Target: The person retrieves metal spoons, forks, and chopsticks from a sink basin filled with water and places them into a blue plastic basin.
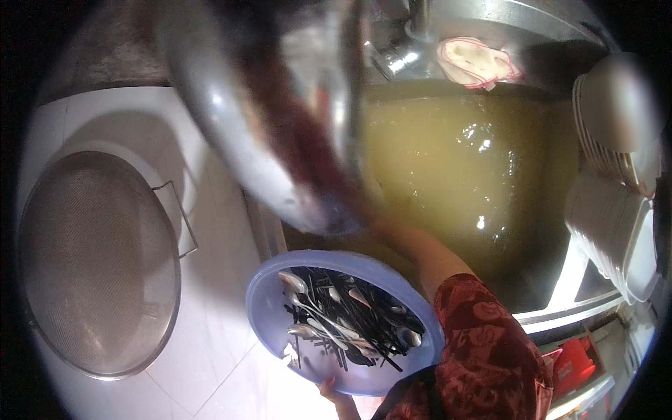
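Note:
My left hand [327, 389] grips the near rim of a pale blue plastic basin [262, 329]. Inside it lie many dark chopsticks [343, 294] mixed with several metal spoons [301, 330]. From a red patterned sleeve, my right arm reaches forward over the basin's far side. At its end my right hand [374, 222], smeared and partly hidden, is at the lower edge of a large shiny metal bowl [231, 133]. The bowl is tilted, held up close to the view and blurred by motion.
A round mesh strainer [98, 266] with a wire handle lies at left on white tiles [210, 343]. Yellowish water fills a sink [448, 168] below a tap [399, 59]. A cloth [476, 61] rests behind it. Stacked white dishes [609, 224] stand at right, above a red item [574, 364].

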The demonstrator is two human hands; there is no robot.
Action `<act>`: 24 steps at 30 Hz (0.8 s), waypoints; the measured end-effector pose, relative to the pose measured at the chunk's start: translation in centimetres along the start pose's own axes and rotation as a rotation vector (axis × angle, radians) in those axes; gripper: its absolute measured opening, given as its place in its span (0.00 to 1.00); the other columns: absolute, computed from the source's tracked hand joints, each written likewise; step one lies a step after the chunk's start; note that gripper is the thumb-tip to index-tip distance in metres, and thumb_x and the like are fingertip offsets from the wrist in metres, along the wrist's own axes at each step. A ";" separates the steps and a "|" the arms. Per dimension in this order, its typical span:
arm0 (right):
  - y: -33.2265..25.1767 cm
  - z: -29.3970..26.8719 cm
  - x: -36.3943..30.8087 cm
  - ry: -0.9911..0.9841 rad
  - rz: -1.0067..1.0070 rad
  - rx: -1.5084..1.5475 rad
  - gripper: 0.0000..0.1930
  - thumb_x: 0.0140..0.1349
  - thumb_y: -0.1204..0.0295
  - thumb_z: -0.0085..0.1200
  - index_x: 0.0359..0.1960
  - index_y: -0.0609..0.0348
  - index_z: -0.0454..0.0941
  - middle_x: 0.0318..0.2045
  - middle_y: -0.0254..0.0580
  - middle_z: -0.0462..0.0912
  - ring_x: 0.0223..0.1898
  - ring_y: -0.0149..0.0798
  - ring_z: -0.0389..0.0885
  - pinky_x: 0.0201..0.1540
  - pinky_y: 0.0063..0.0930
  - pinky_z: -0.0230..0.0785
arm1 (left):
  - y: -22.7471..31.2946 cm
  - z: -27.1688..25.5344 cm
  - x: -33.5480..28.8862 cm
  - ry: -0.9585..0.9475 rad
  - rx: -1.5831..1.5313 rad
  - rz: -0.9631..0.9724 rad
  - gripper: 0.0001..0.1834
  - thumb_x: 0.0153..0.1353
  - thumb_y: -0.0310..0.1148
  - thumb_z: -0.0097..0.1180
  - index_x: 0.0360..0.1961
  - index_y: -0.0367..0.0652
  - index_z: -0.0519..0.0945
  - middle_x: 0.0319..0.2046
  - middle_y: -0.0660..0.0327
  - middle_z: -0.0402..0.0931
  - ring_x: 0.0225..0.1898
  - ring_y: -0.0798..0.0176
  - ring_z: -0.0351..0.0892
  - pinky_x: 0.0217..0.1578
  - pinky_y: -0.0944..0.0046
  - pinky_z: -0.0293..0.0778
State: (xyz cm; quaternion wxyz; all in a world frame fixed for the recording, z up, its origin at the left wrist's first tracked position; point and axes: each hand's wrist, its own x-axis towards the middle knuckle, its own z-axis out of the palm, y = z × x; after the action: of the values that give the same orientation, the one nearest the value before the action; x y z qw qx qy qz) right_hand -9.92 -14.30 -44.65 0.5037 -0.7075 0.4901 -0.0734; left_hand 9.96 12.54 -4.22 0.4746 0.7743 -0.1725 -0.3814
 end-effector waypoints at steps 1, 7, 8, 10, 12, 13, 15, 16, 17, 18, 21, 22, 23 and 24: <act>-0.3 0.9 -0.9 -0.019 -0.018 0.040 0.30 0.55 0.54 0.50 0.57 0.51 0.57 0.56 0.52 0.58 0.47 0.51 0.64 0.44 0.50 0.58 | 0.2 0.1 0.1 0.025 -0.044 -0.060 0.36 0.35 0.31 0.47 0.53 0.34 0.62 0.42 0.51 0.67 0.43 0.52 0.69 0.44 0.57 0.68; -0.7 3.8 -7.2 -0.078 -0.015 0.234 0.27 0.56 0.56 0.48 0.55 0.52 0.60 0.54 0.51 0.61 0.44 0.47 0.66 0.41 0.45 0.60 | 0.0 -0.9 0.5 0.065 0.002 -0.119 0.33 0.35 0.31 0.48 0.49 0.34 0.65 0.41 0.52 0.68 0.42 0.52 0.69 0.43 0.57 0.68; -0.1 3.6 -8.5 -0.080 -0.004 0.257 0.26 0.57 0.56 0.48 0.55 0.52 0.61 0.53 0.51 0.62 0.43 0.46 0.66 0.40 0.45 0.60 | 0.5 0.4 0.5 0.051 0.040 -0.110 0.33 0.35 0.32 0.48 0.49 0.34 0.65 0.41 0.52 0.68 0.42 0.53 0.69 0.43 0.57 0.68; 1.8 2.5 -11.0 -0.075 0.050 0.319 0.25 0.57 0.57 0.47 0.54 0.52 0.62 0.52 0.50 0.63 0.42 0.45 0.67 0.39 0.43 0.61 | 2.2 3.2 -0.7 0.018 -0.024 -0.114 0.29 0.35 0.33 0.49 0.44 0.35 0.68 0.40 0.54 0.68 0.42 0.54 0.69 0.43 0.57 0.68; 3.4 1.6 -13.9 -0.059 0.118 0.388 0.23 0.58 0.58 0.47 0.53 0.53 0.63 0.52 0.50 0.64 0.40 0.44 0.67 0.38 0.42 0.61 | 2.4 2.9 -1.0 0.019 -0.030 -0.128 0.24 0.36 0.34 0.50 0.40 0.36 0.70 0.39 0.56 0.68 0.42 0.56 0.69 0.43 0.58 0.67; 4.5 0.5 -14.9 -0.040 0.151 0.433 0.23 0.58 0.58 0.47 0.53 0.53 0.63 0.51 0.50 0.65 0.40 0.43 0.68 0.38 0.41 0.61 | 1.1 1.1 -0.2 0.044 -0.017 -0.133 0.22 0.37 0.35 0.50 0.37 0.37 0.71 0.39 0.57 0.68 0.42 0.57 0.68 0.43 0.58 0.67; 7.0 -2.0 -16.3 -0.002 0.219 0.530 0.22 0.58 0.59 0.46 0.52 0.53 0.64 0.50 0.50 0.66 0.38 0.42 0.68 0.37 0.39 0.62 | -1.1 -2.3 0.7 0.053 0.091 -0.053 0.18 0.38 0.36 0.50 0.33 0.38 0.72 0.38 0.59 0.68 0.42 0.58 0.68 0.43 0.58 0.66; 8.3 -3.1 -16.4 0.023 0.248 0.591 0.21 0.59 0.59 0.46 0.52 0.53 0.65 0.50 0.49 0.67 0.38 0.42 0.69 0.36 0.38 0.62 | -1.7 -3.4 0.8 0.033 0.188 0.035 0.16 0.39 0.36 0.50 0.31 0.39 0.73 0.38 0.59 0.68 0.43 0.58 0.68 0.43 0.58 0.66; 9.4 -4.1 -16.3 0.047 0.269 0.653 0.21 0.59 0.59 0.46 0.51 0.53 0.65 0.49 0.49 0.67 0.37 0.41 0.69 0.35 0.38 0.63 | -2.4 -4.4 1.0 0.019 0.285 0.124 0.15 0.40 0.37 0.49 0.29 0.39 0.73 0.38 0.60 0.68 0.43 0.58 0.68 0.44 0.59 0.66; 11.2 -4.9 -16.4 0.078 0.298 0.707 0.20 0.59 0.60 0.45 0.51 0.53 0.66 0.49 0.49 0.68 0.36 0.40 0.69 0.35 0.37 0.63 | -1.7 -3.1 0.9 -0.024 0.177 0.041 0.15 0.40 0.37 0.49 0.29 0.39 0.73 0.38 0.60 0.68 0.43 0.58 0.68 0.43 0.59 0.66; 15.6 -7.3 -14.9 0.196 0.384 1.003 0.18 0.60 0.61 0.45 0.50 0.54 0.67 0.48 0.49 0.70 0.34 0.38 0.70 0.33 0.35 0.64 | 1.0 0.3 0.1 -0.111 -0.026 -0.117 0.15 0.41 0.36 0.48 0.30 0.39 0.73 0.38 0.59 0.68 0.42 0.58 0.68 0.43 0.59 0.66; 17.6 -8.2 -14.2 0.245 0.413 1.133 0.18 0.60 0.61 0.44 0.50 0.54 0.68 0.47 0.48 0.71 0.34 0.38 0.70 0.33 0.34 0.64 | 0.6 -0.3 0.7 -0.140 -0.016 -0.115 0.16 0.40 0.36 0.48 0.32 0.39 0.73 0.38 0.59 0.68 0.42 0.58 0.68 0.43 0.58 0.66; 19.9 -9.3 -13.9 0.300 0.434 1.283 0.17 0.60 0.61 0.44 0.49 0.54 0.68 0.47 0.48 0.71 0.33 0.37 0.71 0.32 0.33 0.64 | 0.3 -0.5 1.1 -0.172 -0.013 -0.118 0.17 0.40 0.36 0.48 0.33 0.39 0.73 0.38 0.58 0.68 0.42 0.58 0.68 0.43 0.58 0.66; 24.4 -10.5 -15.4 0.399 0.456 1.419 0.17 0.61 0.62 0.44 0.49 0.54 0.69 0.46 0.48 0.72 0.33 0.37 0.71 0.32 0.32 0.64 | -0.1 1.0 2.0 -0.204 -0.034 -0.152 0.18 0.40 0.35 0.49 0.34 0.39 0.72 0.38 0.58 0.68 0.42 0.57 0.68 0.43 0.58 0.66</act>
State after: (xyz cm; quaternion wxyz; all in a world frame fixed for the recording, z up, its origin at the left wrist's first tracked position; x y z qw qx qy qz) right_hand -39.16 -9.48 -52.72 0.7415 -0.0700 0.5410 -0.3907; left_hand 10.50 10.78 -5.37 0.4374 0.7341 -0.1544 -0.4958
